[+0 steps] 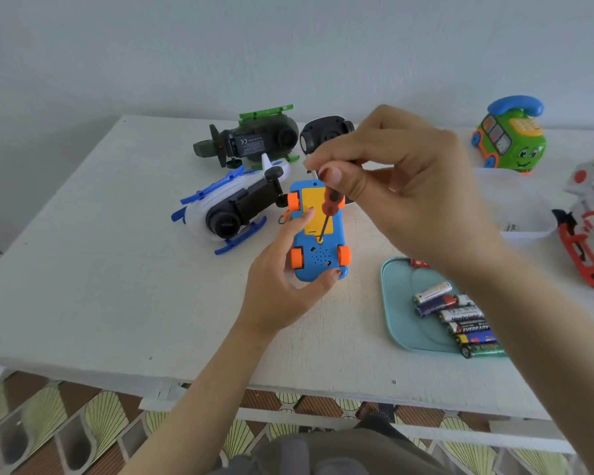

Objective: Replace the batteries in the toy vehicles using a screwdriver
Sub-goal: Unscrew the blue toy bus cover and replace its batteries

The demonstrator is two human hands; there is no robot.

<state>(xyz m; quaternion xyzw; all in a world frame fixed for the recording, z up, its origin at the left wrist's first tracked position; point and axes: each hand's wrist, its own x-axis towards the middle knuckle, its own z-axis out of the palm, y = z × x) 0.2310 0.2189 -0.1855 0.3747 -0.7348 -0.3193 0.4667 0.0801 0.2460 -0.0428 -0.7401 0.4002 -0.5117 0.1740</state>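
Desk [117, 269]: white, set against a pale wall; all the items below are carried on it.

White-and-blue toy helicopter [220, 207]: laid on its side at the far centre, black underside shown.

Green toy helicopter [254, 138]: placed behind it, underside likewise shown.

Teal tray [400, 303]: set near the front edge, to the right of centre.

Green toy telephone car [510, 142]: stood upright at the far right.

Red-and-white toy [590, 228]: cut off by the right border.

Right hand [408, 186]: raised over the middle of the desk; the top of the screwdriver handle is pinched between thumb and fingertips.

Left hand [282, 289]: wrapped round the blue toy car, thumb at its near end, fingers against its left side.

Blue toy car [319, 265]: turned upside down at the desk's centre, orange wheels up, a yellow battery cover [314, 207] seen in place.

Batteries [460, 320]: about seven, laid side by side on the tray, partly hidden by the right forearm.

Screwdriver [331, 205]: red-handled, tilted, its tip set at the near end of the yellow cover.
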